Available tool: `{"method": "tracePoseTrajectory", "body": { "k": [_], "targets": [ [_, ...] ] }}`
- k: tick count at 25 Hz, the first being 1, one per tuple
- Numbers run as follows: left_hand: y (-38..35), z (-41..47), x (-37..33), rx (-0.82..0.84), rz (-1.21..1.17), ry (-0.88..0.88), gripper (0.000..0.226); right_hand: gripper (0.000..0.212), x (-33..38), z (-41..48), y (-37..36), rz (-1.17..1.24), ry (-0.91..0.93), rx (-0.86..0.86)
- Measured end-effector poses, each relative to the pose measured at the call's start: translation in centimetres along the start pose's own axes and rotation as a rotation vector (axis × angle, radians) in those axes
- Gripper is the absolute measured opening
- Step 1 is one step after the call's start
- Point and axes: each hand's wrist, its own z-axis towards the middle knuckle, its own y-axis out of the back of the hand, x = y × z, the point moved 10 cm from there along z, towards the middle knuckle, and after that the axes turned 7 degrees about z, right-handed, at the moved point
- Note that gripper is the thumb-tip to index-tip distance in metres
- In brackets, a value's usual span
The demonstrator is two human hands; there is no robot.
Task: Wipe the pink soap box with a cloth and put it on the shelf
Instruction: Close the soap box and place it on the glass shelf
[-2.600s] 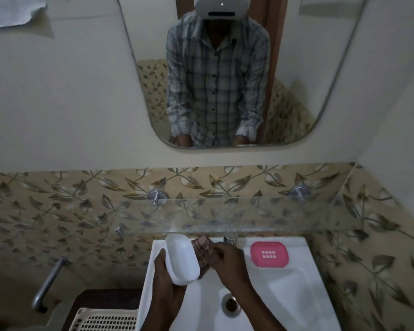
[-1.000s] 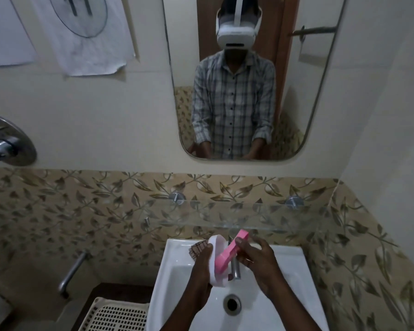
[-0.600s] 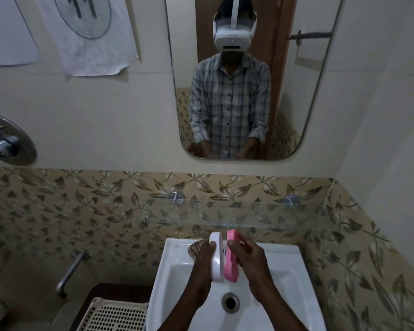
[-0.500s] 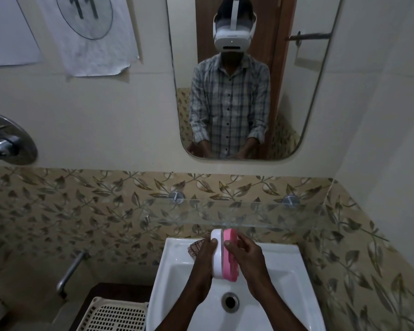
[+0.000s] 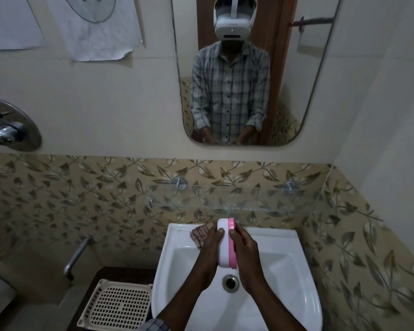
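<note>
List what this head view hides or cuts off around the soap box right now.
- Soap box: held on edge between the left hand and the right hand; its broad faces lie under the palms, and whether the halves are fully closed cannot be told.
- Checked cloth: mostly behind the left hand, so whether that hand holds it is unclear.
- Tap: not visible, hidden behind box and hands.
- Glass shelf: transparent, its front edge faint.
- Basin: its near rim is cut off by the bottom edge.
</note>
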Motion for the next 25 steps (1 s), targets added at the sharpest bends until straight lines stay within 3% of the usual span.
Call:
{"method": "tracePoseTrajectory", "body": {
  "k": [3,6,10,16,20,25],
  "targets": [
    [-0.3,-0.2,0.3,-0.032,0.022,0.046,0.04,0.036,-1.3,-0.1,-0.1,0.057,-0.039,-0.082],
    [-0.7,-0.2,0.1,-0.061,0.037,0.046,0.037,0.016,-1.5,-0.1,-0.4,0.048,-0.048,-0.171],
    [-0.4,0.0,0.5,-0.111,-0.007,0.101,0.043,0.033,-2.2,0.1,-0.5,0.02,-0.092,-0.207],
    [-0.4,1.1,1.7,-0.046,-0.164,0.207,0.051,0.044,-2.0,2.1,-0.4,0.028,-0.245,-0.075],
    [1.4,0.5,3.6,-0.048,-0.189,0.313,0.05,0.05,-3.3,2.1,0.6,0.08,-0.483,0.053],
    [2.9,0.4,6.7,-0.137,-0.36,0.398,0.052,0.045,-4.9,1.6,3.7,-0.016,-0.366,0.082]
  ]
}}
